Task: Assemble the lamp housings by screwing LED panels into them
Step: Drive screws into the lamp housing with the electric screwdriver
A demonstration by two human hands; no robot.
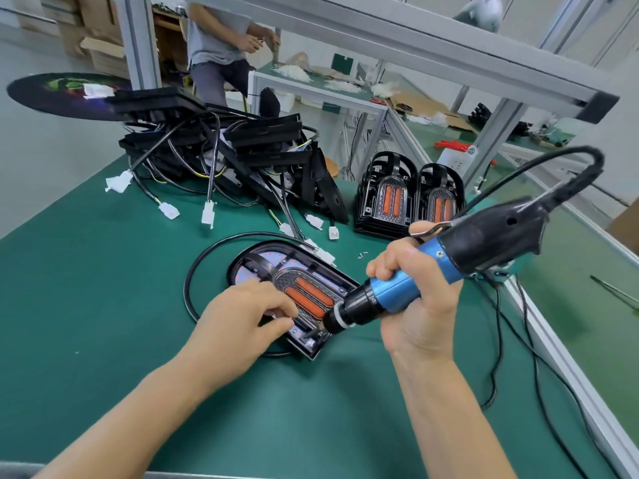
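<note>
Green-matted bench [86, 305] under lamp housing [262, 267], tangled cabled housings [214, 146], two stacked piles [408, 198].

Left hand [242, 314] reaching in from near left, palm down, fingers [276, 307] curled and pinched together at the tips. Right hand [411, 292] to its right, raised, fist wrapped tight, forearm running back toward near right.

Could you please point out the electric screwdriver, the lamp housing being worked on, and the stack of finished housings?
electric screwdriver [408, 292]: head view, on its blue grip.
lamp housing [307, 295]: head view, on its orange lens strips.
stack of finished housings [390, 198]: head view, on the left stack's orange lens.
</note>
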